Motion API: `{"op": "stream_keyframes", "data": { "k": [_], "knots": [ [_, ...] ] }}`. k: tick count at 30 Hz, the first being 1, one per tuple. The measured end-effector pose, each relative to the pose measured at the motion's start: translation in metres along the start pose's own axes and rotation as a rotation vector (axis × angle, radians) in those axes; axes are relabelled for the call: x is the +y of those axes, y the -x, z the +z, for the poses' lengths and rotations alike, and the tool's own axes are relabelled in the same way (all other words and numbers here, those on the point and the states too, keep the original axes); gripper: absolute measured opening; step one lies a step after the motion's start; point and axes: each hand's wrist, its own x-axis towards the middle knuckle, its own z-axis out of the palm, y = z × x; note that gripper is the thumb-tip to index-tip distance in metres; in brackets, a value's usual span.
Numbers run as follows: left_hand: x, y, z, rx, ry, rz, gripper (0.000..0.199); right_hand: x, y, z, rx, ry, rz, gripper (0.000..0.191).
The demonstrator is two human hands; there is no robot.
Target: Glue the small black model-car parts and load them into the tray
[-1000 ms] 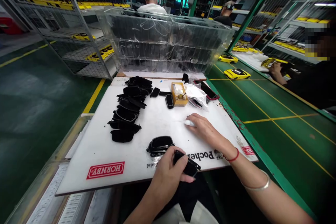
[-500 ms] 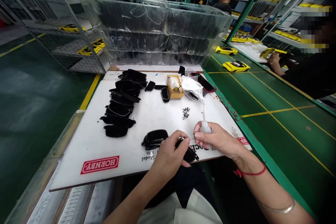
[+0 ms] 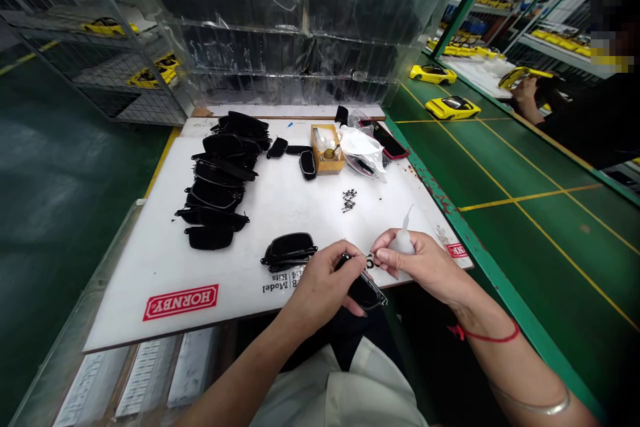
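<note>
My left hand [image 3: 325, 280] is closed on a black plastic part [image 3: 367, 291], pinching it between thumb and fingers at the board's front edge. The part is tilted, and its shiny edge faces my other hand. In my right hand [image 3: 430, 267] is a small white squeeze bottle [image 3: 404, 242] with a thin nozzle pointing up. The right thumb and forefinger are pressed together; whether they pinch anything small cannot be made out. Beside my left hand lies a short stack of similar black parts [image 3: 289, 248]. Several small black pins or screws [image 3: 349, 200] are scattered beyond my hands.
A long row of black parts [image 3: 215, 193] covers the white board's [image 3: 125, 267] left side. At the back are a yellow box [image 3: 327, 165], white plastic bag [image 3: 361, 147] and phone [image 3: 393, 141]. Clear bins [image 3: 250, 13] stand behind. A co-worker's hand [image 3: 525, 93] holds a yellow car body on the right.
The view has dipped slightly. My left hand has turned the black part so its shiny edge shows. My right hand has moved a little right, and the bottle's nozzle now leans right.
</note>
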Motion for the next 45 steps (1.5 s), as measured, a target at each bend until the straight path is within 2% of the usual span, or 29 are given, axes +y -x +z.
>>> {"op": "stream_keyframes", "data": {
  "k": [7, 12, 17, 23, 25, 28, 32, 40, 45],
  "knots": [
    [-0.002, 0.001, 0.002, -0.015, -0.051, -0.007, 0.027, 0.000, 0.005, 0.001, 0.012, 0.109, 0.002, 0.030],
    [0.002, 0.002, 0.002, -0.032, -0.017, -0.033, 0.025, -0.002, 0.006, 0.001, 0.040, 0.260, -0.127, 0.022],
    [0.003, 0.000, 0.000, -0.122, 0.096, -0.082, 0.026, -0.005, 0.010, -0.001, 0.034, 0.387, -0.277, 0.019],
    [-0.003, 0.000, 0.000, -0.166, 0.127, -0.092, 0.030, -0.003, 0.012, -0.001, 0.071, 0.523, -0.277, 0.015],
    [-0.003, 0.001, 0.002, -0.141, 0.110, -0.107, 0.026, -0.002, 0.012, 0.002, 0.126, 0.512, -0.250, 0.015],
    [-0.003, 0.004, 0.004, -0.035, 0.051, -0.116, 0.023, -0.001, 0.013, 0.008, 0.220, 0.458, -0.231, 0.017],
    [-0.007, 0.008, 0.008, 0.060, -0.068, -0.020, 0.019, 0.002, 0.014, 0.020, 0.289, 0.445, -0.255, 0.016],
    [-0.012, 0.008, 0.017, 0.111, -0.185, 0.118, 0.015, 0.011, 0.013, 0.030, 0.336, 0.584, -0.381, 0.005],
    [-0.010, 0.007, 0.020, 0.124, -0.319, 0.072, 0.018, 0.013, 0.013, 0.034, 0.352, 0.624, -0.368, 0.005]
  ]
}}
